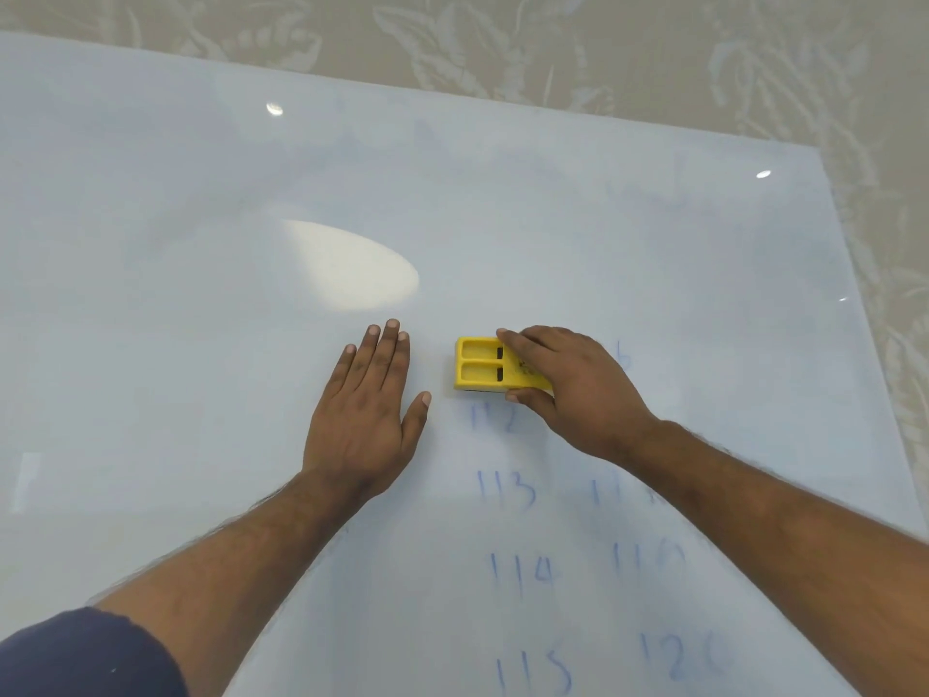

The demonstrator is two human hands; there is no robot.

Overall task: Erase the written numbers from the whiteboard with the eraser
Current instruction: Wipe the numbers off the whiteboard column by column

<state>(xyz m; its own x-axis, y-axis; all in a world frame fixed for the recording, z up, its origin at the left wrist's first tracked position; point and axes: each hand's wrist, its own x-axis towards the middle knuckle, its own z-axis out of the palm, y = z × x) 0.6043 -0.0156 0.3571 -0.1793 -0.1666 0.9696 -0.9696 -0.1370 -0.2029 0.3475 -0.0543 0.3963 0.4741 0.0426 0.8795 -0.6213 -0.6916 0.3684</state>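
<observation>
A large whiteboard (pixel 201 218) lies flat in front of me. Blue handwritten numbers (pixel 505 490) run in two columns at the lower right; 112, 113, 114 and 115 are readable on the left, and my right forearm hides part of the other column. A yellow eraser (pixel 480 367) rests on the board just above 112. My right hand (pixel 568 384) grips its right end, with the thumb on the near side and fingers over the top. Flat on the board to the eraser's left lies my left hand (pixel 367 399), fingers together, holding nothing.
The board sits on a beige leaf-patterned surface (pixel 653 52) that shows beyond its far and right edges. A bright glare patch (pixel 352 266) lies on the board above my left hand. Faint smears of erased ink (pixel 638 198) show at the upper right.
</observation>
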